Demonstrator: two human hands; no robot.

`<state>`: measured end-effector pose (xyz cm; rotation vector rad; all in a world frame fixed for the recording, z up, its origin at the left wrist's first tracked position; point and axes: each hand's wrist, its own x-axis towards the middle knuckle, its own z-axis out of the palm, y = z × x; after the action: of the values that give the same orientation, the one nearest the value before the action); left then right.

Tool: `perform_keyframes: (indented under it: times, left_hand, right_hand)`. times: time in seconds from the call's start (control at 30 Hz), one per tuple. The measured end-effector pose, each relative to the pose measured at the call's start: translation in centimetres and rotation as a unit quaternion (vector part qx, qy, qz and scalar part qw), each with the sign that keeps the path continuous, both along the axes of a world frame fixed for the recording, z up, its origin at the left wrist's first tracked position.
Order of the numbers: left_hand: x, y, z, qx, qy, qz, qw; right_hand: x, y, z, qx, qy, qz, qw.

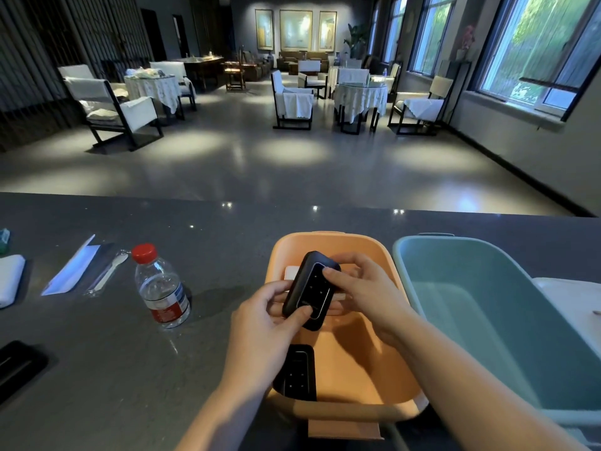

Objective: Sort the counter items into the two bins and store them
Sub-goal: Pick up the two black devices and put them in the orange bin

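Over the orange bin [374, 408] both hands hold a black oval device [310, 289] with a glossy button panel. My left hand [266, 323] grips its near end, thumb on the panel. My right hand [361, 288] pinches its far right side. Inside the orange bin lie a second black device [297, 372] at the near left and a flat white item [292, 272] at the far side, partly hidden. The teal bin [507, 320] stands directly right of the orange one; nothing shows inside it.
On the grey counter [107, 369] to the left stand a water bottle [161, 288] with a red cap, a wrapped plastic spoon [107, 275], a white paper sleeve [73, 266], a folded white cloth [9, 278] and a black item [19, 366] at the edge. A white tray [572, 301] sits far right.
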<state>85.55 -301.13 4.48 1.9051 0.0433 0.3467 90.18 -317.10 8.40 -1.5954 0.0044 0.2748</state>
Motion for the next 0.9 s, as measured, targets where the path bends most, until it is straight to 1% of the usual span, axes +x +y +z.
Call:
perform_keyframes:
  times: [0.1, 0.17, 0.3, 0.33, 0.43, 0.5, 0.57, 0.6, 0.7, 0.77, 0.83, 0.9]
  left_hand:
    - [-0.1, -0.5, 0.0, 0.027, -0.014, 0.013, 0.999]
    - [-0.1, -0.6, -0.3, 0.030, -0.017, 0.014, 0.999]
    - [-0.4, -0.5, -0.8, 0.052, -0.003, -0.005, 0.999]
    - [-0.5, -0.2, -0.9, 0.070, -0.011, 0.001, 0.997]
    - [-0.4, 1.9, -1.2, 0.149, -0.057, 0.057, 0.986]
    - [-0.2, 3.3, -1.4, 0.161, -0.030, 0.064, 0.984]
    - [-0.2, 3.8, -1.6, 0.174, 0.004, 0.049, 0.984]
    - [-0.3, 3.7, -1.8, 0.176, 0.013, 0.041, 0.983]
    - [-0.6, 3.4, -2.1, 0.150, 0.029, 0.035, 0.988]
    - [-0.7, 3.4, -2.2, 0.141, 0.041, 0.035, 0.989]
    - [-0.7, 3.5, -2.2, 0.143, 0.047, 0.033, 0.988]
    - [-0.7, 3.4, -2.2, 0.148, 0.050, 0.033, 0.987]
  right_hand:
    - [0.1, 1.2, -0.3, -0.105, -0.051, -0.036, 0.993]
    - [0.5, 1.6, -0.4, -0.164, -0.055, -0.039, 0.984]
    - [1.1, 1.9, -1.0, -0.207, -0.023, -0.036, 0.977]
    - [1.3, 1.9, -1.3, -0.224, -0.022, -0.034, 0.974]
    - [1.6, 2.2, -2.2, -0.329, -0.034, 0.004, 0.944]
    - [1.6, 2.6, -2.9, -0.394, -0.030, 0.065, 0.916]
    - [1.7, 3.3, -3.9, -0.445, -0.011, 0.117, 0.888]
    - [1.8, 3.6, -4.4, -0.461, -0.001, 0.134, 0.877]
    - [2.1, 4.4, -5.9, -0.462, 0.042, 0.168, 0.870]
    - [2.1, 4.7, -6.5, -0.468, 0.075, 0.199, 0.858]
    - [2.1, 4.7, -6.6, -0.455, 0.109, 0.212, 0.858]
    - [2.1, 4.3, -6.4, -0.432, 0.124, 0.218, 0.866]
